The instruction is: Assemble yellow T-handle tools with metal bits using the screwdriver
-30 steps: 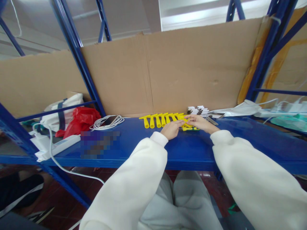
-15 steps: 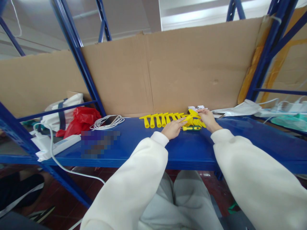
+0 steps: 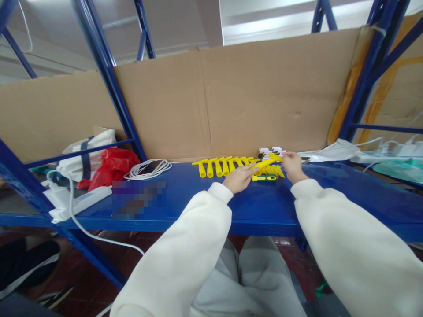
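Above the blue desk [image 3: 261,202], the left hand [image 3: 238,178] has its grip closed on the near end of a yellow piece [image 3: 266,163], which slants toward the right hand [image 3: 292,167]; those fingertips are at its far end, but whether that grip holds it I cannot tell. Just nearer the person lies a green-and-yellow tool [image 3: 271,178], beside a small cluster of yellow parts [image 3: 276,171]. To the left, a row of yellow pieces [image 3: 219,169] lies in even order. The work looks partway along, with one piece in hand; whether the row is finished or waiting is unclear. Farther left, beyond the coiled white cable [image 3: 164,166], are a red bag [image 3: 115,164] and a white bag [image 3: 73,159], their contents hidden.
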A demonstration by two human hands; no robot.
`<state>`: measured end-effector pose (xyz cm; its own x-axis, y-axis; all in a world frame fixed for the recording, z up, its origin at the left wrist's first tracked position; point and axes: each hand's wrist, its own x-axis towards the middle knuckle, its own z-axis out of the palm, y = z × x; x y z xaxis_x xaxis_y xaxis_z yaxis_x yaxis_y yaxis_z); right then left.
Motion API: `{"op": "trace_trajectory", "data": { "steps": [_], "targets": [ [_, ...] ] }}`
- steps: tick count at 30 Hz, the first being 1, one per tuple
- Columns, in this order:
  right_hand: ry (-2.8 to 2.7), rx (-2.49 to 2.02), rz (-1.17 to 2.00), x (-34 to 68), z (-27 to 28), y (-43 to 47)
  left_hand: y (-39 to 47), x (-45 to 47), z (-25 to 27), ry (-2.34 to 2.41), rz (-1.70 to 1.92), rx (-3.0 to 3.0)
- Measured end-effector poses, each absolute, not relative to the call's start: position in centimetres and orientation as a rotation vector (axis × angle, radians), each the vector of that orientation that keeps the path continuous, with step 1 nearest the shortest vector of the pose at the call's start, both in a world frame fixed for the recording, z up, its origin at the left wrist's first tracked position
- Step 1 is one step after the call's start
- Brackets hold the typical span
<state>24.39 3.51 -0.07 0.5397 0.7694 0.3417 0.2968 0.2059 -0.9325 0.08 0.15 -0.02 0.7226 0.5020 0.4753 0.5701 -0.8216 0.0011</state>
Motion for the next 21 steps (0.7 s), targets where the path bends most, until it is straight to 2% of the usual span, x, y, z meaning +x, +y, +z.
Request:
{"op": "trace_trajectory", "data": {
  "steps": [7, 15, 21],
  "targets": [
    [-0.916, -1.260, 0.493, 22.6, 1.4, 1.7, 0.1, -0.1, 0.5, -0.957, -0.911, -2.599],
    [-1.113, -1.289, 0.474, 22.4, 0.7, 1.8, 0.9, -4.8, 2.9, -1.589, -1.233, -2.030],
    [-1.267, -1.302, 0.401, 23.2, -0.3, 2.8, 1.3, -9.4, 3.4, -1.974, -1.080, -1.797]
  ]
}}
